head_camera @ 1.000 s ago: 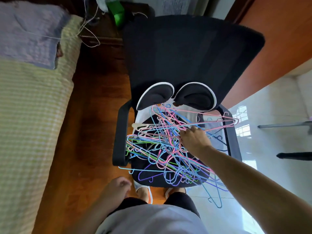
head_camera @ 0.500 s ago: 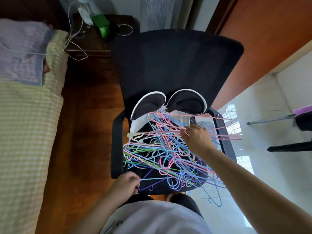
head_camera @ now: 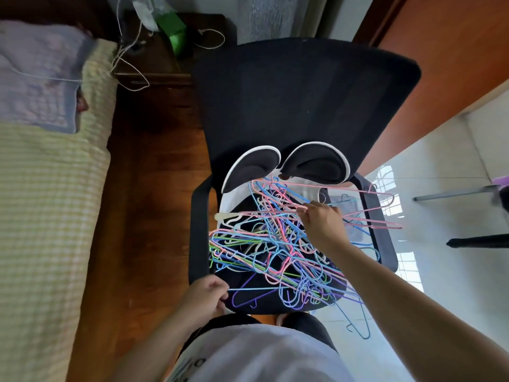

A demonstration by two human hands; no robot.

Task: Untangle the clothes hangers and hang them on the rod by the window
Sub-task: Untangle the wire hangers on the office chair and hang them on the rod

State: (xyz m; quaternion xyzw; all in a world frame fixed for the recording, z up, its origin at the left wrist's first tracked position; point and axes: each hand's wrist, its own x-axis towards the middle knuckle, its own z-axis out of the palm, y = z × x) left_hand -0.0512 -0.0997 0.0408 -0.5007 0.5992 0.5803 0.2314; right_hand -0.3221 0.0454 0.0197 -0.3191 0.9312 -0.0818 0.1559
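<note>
Chair seat (head_camera: 248, 304) bears tangled hangers (head_camera: 270, 249); right hand (head_camera: 323, 224) pinches pink wire, left hand (head_camera: 205, 297) grips blue.

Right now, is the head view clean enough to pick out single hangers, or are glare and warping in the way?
Head view: hangers on the chair are sharp and evenly lit; window glare whitens the tile floor at right; wide-angle bending bows the bed and the frame edges; some motion blur at far right.

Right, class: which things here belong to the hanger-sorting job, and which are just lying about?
Job:
tangled hangers
pink hangers
blue hanger
right hand
left hand
chair

Lying about:
bed
pillow
green packet
white cable
</note>
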